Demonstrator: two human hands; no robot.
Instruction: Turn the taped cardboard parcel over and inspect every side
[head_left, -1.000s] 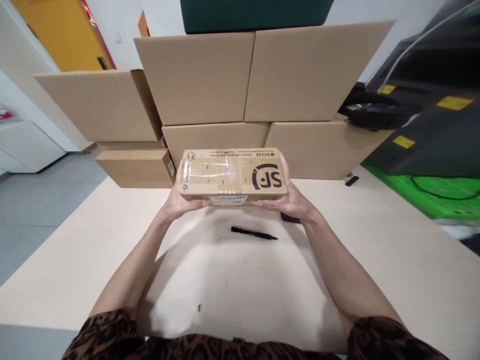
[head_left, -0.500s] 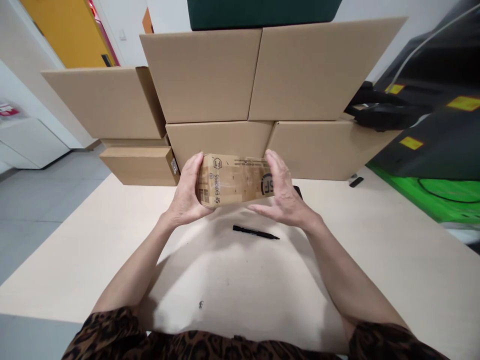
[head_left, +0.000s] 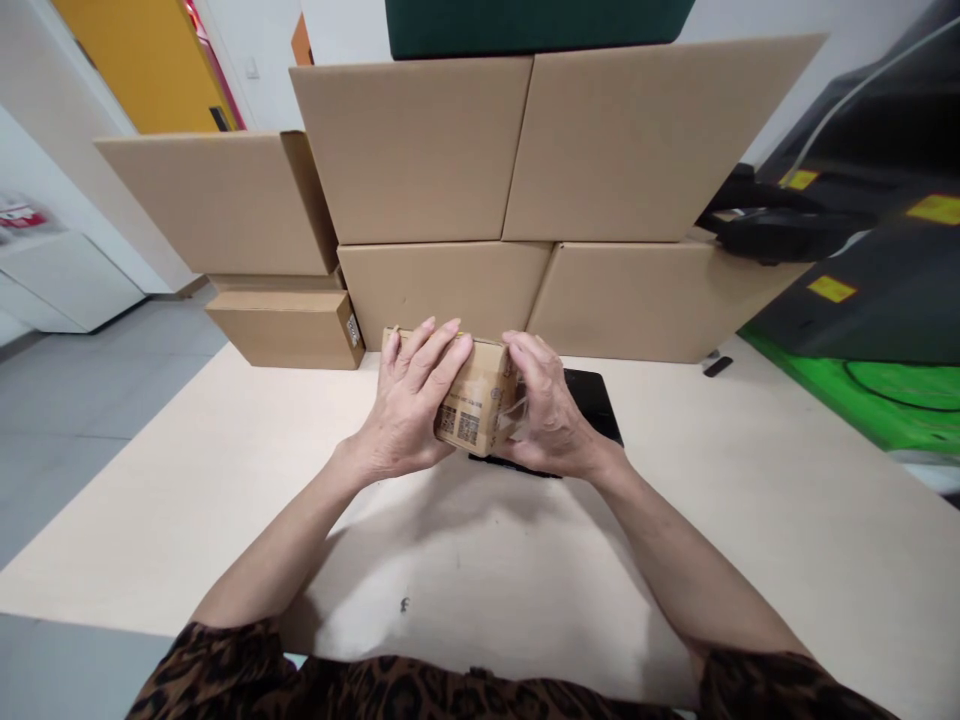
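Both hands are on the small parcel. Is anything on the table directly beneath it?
Yes. A black pen lies on the table just under the small parcel and the right hand, mostly hidden. A dark flat device lies behind it.

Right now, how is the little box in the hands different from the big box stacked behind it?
The small box is far smaller than the big carton. The small box carries barcode labels and shiny tape; the big carton looks plain. The small box is gripped by the left hand and right hand, while the big carton sits stacked on another carton. Both are brown cardboard.
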